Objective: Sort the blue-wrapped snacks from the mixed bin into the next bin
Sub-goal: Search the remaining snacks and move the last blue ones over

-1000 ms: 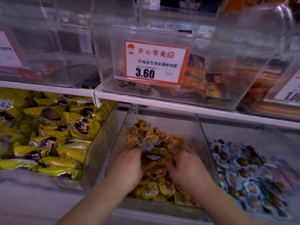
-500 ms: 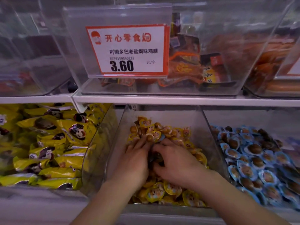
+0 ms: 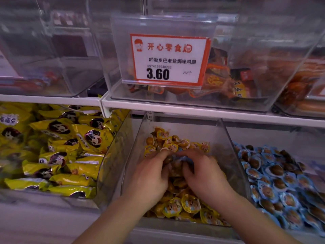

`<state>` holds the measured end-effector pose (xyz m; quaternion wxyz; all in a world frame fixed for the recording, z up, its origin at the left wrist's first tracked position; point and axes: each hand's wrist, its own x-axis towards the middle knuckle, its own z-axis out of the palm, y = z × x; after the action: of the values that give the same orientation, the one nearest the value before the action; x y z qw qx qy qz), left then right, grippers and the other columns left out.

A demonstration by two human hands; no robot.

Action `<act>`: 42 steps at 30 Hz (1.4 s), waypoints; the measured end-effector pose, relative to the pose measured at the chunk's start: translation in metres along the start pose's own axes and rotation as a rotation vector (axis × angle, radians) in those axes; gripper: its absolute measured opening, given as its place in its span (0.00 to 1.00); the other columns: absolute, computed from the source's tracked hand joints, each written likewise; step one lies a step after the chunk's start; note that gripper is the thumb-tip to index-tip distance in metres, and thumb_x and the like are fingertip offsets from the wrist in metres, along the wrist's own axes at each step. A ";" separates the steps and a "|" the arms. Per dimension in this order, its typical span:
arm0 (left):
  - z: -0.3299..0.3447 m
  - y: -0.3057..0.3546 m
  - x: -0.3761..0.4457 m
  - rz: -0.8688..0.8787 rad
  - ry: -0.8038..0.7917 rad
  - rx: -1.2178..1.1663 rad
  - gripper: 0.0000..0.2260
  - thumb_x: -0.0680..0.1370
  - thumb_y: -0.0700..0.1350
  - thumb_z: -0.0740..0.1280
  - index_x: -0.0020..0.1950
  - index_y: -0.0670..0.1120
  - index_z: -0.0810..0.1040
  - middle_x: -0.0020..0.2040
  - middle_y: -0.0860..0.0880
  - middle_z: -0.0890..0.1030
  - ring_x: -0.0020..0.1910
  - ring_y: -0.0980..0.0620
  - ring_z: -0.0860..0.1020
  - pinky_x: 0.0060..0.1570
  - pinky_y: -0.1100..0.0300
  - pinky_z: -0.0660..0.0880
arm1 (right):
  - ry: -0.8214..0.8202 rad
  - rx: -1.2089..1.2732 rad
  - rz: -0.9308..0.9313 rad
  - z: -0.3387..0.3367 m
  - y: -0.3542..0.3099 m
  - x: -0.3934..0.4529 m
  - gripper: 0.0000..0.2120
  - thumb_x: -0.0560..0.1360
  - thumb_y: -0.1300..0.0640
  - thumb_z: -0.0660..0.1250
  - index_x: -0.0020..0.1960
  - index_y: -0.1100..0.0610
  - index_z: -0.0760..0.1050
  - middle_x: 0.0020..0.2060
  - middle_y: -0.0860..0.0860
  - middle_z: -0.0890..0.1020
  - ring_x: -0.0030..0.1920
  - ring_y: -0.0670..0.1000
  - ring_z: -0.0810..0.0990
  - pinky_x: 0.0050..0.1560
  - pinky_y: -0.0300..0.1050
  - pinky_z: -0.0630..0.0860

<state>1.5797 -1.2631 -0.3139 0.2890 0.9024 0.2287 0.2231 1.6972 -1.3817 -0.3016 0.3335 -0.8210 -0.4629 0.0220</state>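
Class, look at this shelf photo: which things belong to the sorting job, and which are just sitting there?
Part of the job:
- middle bin of mixed snacks
- blue-wrapped snacks gathered between the hands
- right-hand bin of blue packs
- left hand
- right hand

Just there:
- yellow bags
- price tag
- upper bin

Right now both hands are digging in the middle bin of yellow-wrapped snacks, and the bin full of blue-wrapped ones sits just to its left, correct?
Not quite. The head view shows the left hand and right hand in the middle bin, but the blue-wrapped snacks fill the bin on its right. On its left lie large yellow packets.
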 end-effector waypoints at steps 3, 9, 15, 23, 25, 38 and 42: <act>-0.004 0.007 -0.002 0.023 0.106 -0.077 0.17 0.80 0.44 0.66 0.67 0.59 0.75 0.61 0.61 0.78 0.60 0.59 0.77 0.61 0.62 0.73 | 0.017 0.564 0.241 -0.007 -0.008 -0.001 0.15 0.73 0.62 0.66 0.57 0.47 0.80 0.51 0.47 0.84 0.52 0.46 0.82 0.51 0.38 0.78; -0.007 0.041 -0.011 0.108 0.176 -0.041 0.22 0.78 0.50 0.68 0.71 0.64 0.71 0.60 0.70 0.69 0.61 0.68 0.70 0.58 0.78 0.60 | -0.184 1.564 0.567 -0.020 -0.030 -0.008 0.15 0.75 0.52 0.71 0.58 0.58 0.81 0.50 0.54 0.83 0.42 0.51 0.77 0.34 0.44 0.70; 0.000 0.048 -0.017 0.195 0.003 -0.273 0.24 0.80 0.61 0.59 0.76 0.65 0.62 0.73 0.74 0.61 0.73 0.72 0.58 0.67 0.78 0.54 | 0.047 1.187 0.464 -0.066 -0.010 -0.022 0.09 0.71 0.63 0.69 0.50 0.56 0.83 0.37 0.58 0.84 0.32 0.52 0.80 0.29 0.41 0.73; 0.022 0.031 -0.009 0.150 -0.106 0.034 0.21 0.77 0.64 0.55 0.68 0.63 0.71 0.68 0.69 0.66 0.72 0.61 0.65 0.68 0.63 0.62 | 0.331 0.704 0.554 -0.142 0.099 -0.030 0.12 0.80 0.63 0.65 0.62 0.58 0.79 0.42 0.62 0.84 0.35 0.52 0.81 0.31 0.43 0.74; 0.026 0.031 -0.008 0.171 -0.185 0.124 0.21 0.79 0.65 0.54 0.70 0.62 0.70 0.69 0.68 0.65 0.72 0.61 0.64 0.69 0.62 0.62 | 0.328 0.440 0.628 -0.151 0.132 -0.032 0.14 0.80 0.60 0.66 0.65 0.59 0.78 0.51 0.61 0.84 0.47 0.57 0.83 0.38 0.46 0.79; -0.020 0.039 -0.038 0.158 0.125 0.101 0.09 0.79 0.53 0.63 0.56 0.61 0.81 0.56 0.70 0.76 0.57 0.66 0.74 0.55 0.62 0.73 | 0.480 0.235 0.163 -0.129 0.075 -0.046 0.13 0.78 0.62 0.62 0.50 0.47 0.81 0.34 0.40 0.83 0.29 0.41 0.78 0.29 0.37 0.74; -0.051 0.026 -0.060 0.025 0.347 -0.052 0.10 0.79 0.47 0.64 0.52 0.63 0.80 0.55 0.68 0.76 0.56 0.64 0.75 0.53 0.58 0.75 | 0.247 0.186 -0.078 -0.090 0.007 -0.038 0.12 0.76 0.58 0.63 0.52 0.46 0.82 0.45 0.39 0.84 0.46 0.37 0.81 0.45 0.29 0.74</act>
<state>1.5115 -1.2930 -0.2766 0.2656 0.8454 0.2582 0.3849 1.7118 -1.4609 -0.2464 0.4632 -0.7645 -0.4456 -0.0492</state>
